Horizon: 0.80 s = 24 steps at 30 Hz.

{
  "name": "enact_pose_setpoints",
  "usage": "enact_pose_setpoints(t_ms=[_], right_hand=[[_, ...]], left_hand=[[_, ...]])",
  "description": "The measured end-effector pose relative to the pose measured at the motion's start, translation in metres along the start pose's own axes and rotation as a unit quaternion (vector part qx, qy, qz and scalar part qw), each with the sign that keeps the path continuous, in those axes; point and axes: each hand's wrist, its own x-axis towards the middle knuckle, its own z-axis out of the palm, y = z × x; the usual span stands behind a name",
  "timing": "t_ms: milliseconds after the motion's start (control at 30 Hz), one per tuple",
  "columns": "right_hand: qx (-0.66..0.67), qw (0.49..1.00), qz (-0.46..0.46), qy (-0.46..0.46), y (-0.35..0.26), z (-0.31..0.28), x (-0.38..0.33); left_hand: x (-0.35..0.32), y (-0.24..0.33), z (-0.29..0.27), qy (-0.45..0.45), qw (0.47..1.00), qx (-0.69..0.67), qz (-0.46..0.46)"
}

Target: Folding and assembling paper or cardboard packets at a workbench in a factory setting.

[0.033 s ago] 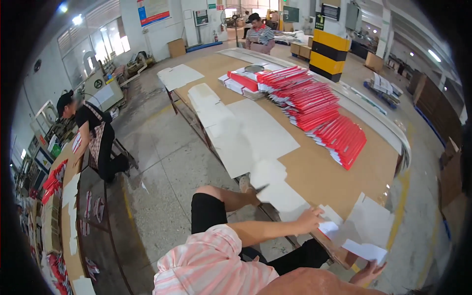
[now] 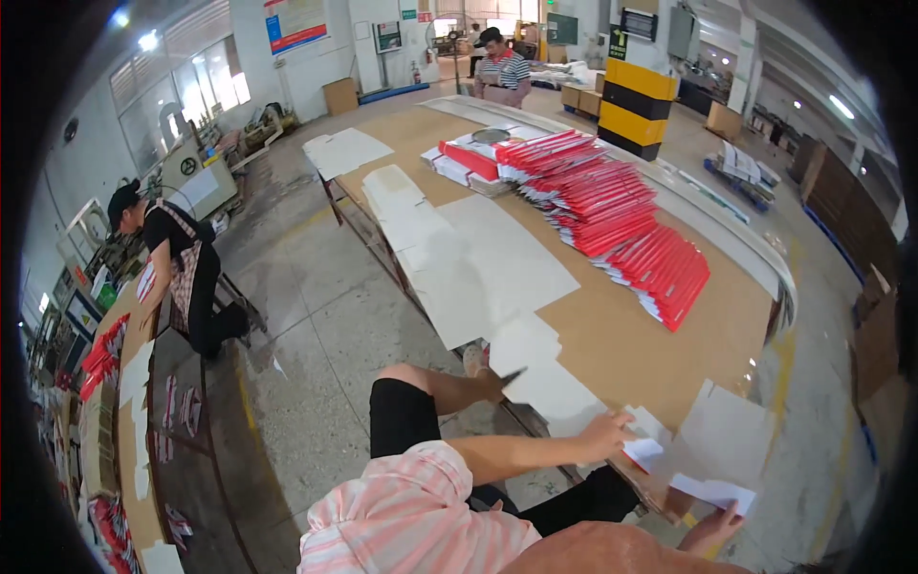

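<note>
My left hand [image 2: 604,437] rests at the near edge of the long table, its fingers stretched out and slightly apart. Its fingertips touch or lie close beside a small folded white card [image 2: 644,448] with a red edge. Farther right, my right hand [image 2: 713,529] grips the near side of a white card flap [image 2: 713,491], fingers bent against its corner. Reddish-brown colour shows beneath that flap. Beyond the hands lies a larger pale card sheet [image 2: 724,426]. How the two white pieces join, if at all, I cannot make out.
Overlapping white card sheets [image 2: 478,253] line the table's left side. A fanned row of red and white flat packages [image 2: 622,206] lies along the brown tabletop [image 2: 660,368]. A person [image 2: 177,258] bends over another table at left; another person [image 2: 502,69] stands at the far end.
The white flap at my right hand sits slightly farther right and looks flatter. The camera view has shifted a little. Both hands stay in nearly the same places.
</note>
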Motion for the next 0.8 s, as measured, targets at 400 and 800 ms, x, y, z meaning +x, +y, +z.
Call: enact_pose_setpoints(t_ms=[400, 800], right_hand=[[-0.575, 0.685, -0.259, -0.365, 0.023, 0.156, -0.072], [-0.538, 0.718, -0.256, -0.360, 0.027, 0.153, -0.073]], left_hand=[[-0.031, 0.027, -0.079, -0.161, 0.955, 0.146, 0.204], [0.033, -0.032, -0.081, -0.011, 0.924, 0.342, 0.170]])
